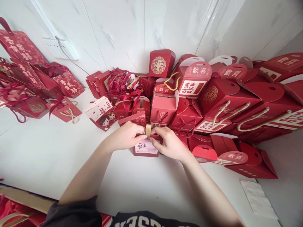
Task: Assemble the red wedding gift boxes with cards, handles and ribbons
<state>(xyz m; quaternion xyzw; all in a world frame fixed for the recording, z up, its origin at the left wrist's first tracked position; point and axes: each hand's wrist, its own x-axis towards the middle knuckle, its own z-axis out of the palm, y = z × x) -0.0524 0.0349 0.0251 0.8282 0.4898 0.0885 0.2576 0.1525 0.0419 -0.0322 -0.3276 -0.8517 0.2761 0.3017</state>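
Note:
A small red gift box (146, 150) with a pink panel showing a couple in wedding dress stands upright on the white table. A gold ribbon loop (148, 130) sticks up from the middle of its top. On the left of the loop, my left hand (127, 136) pinches the box's top edge between thumb and fingers. My right hand (169, 142) grips the same top edge on the right, its thumb over the front panel. The fingertips behind the top edge are partly hidden. Just behind the hands stands another red box with a patterned top (133, 119).
Stacked red boxes with rope handles (232, 97) fill the right and back, against the tiled wall (118, 34). More ribboned boxes (35, 105) stand at the left. A white-and-red cartoon box (101, 114) leans nearby. White paper (258, 197) lies at right; a carton (23, 197) sits lower left.

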